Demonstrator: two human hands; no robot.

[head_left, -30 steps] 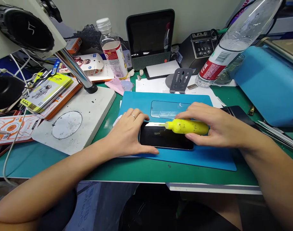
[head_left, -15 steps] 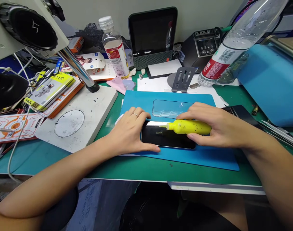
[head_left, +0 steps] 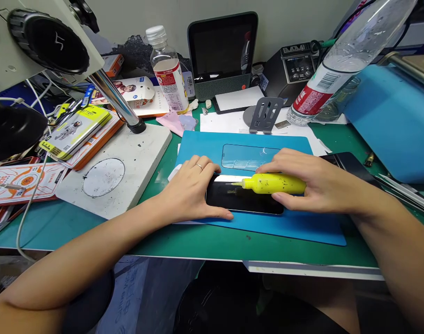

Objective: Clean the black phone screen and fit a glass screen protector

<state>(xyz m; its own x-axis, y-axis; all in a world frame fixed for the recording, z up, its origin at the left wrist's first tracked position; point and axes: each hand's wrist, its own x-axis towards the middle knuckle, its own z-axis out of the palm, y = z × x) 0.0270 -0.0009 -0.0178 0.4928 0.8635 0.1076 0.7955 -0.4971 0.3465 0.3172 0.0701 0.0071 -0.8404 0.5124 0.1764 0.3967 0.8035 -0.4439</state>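
A phone (head_left: 246,202) with a dark, shiny screen lies face up on a blue mat (head_left: 205,144). My left hand (head_left: 192,190) spans its left end, thumb along the near edge and fingers by the far edge, steadying it. In my right hand (head_left: 302,183) is a yellow squeeze bottle (head_left: 277,183) with dark specks, pinched between thumb and fingers. The bottle lies nearly level, its thin nozzle pointing left just above the screen. Whether the tip touches the glass I cannot tell. Behind the phone, a clear screen protector (head_left: 246,157) rests on the mat.
A microscope stand (head_left: 142,171) with a pale base stands at left, near stacked boxes (head_left: 75,130). Along the back are a drink bottle (head_left: 170,79), a display (head_left: 224,51) and a grey phone holder (head_left: 266,113). A large plastic bottle (head_left: 312,97) leans at right.
The whole view has shifted slightly. Both hands, the phone and the yellow bottle keep nearly the same positions relative to each other.
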